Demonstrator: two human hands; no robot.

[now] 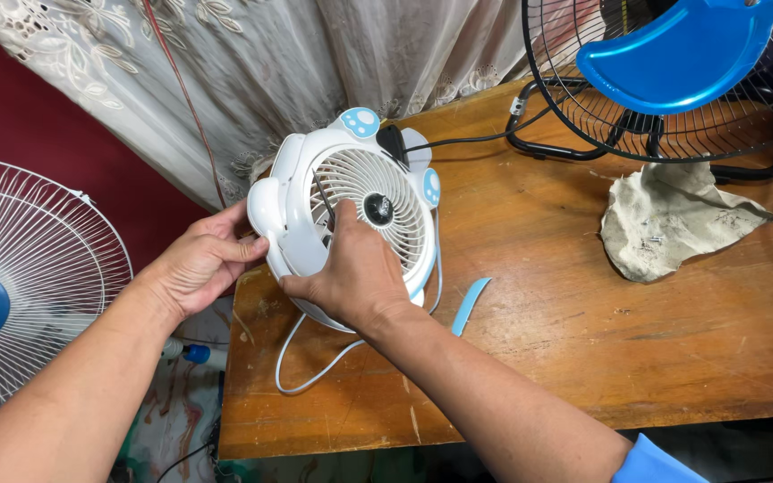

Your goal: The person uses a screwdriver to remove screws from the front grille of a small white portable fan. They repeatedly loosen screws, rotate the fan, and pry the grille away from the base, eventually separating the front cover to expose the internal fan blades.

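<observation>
A small white table fan with pale blue trim and a round grille stands tilted at the left end of a wooden table. My left hand grips its left rim. My right hand lies over the lower front of the grille and holds a thin dark tool, its tip pushed against the grille. The fan's white cord loops down across the tabletop. A narrow light blue strip lies on the wood just right of the fan.
A crumpled dirty cloth lies at the right. A big black wire fan guard with a blue blade stands at the back right. Left of the table is a white fan guard. A lace curtain hangs behind.
</observation>
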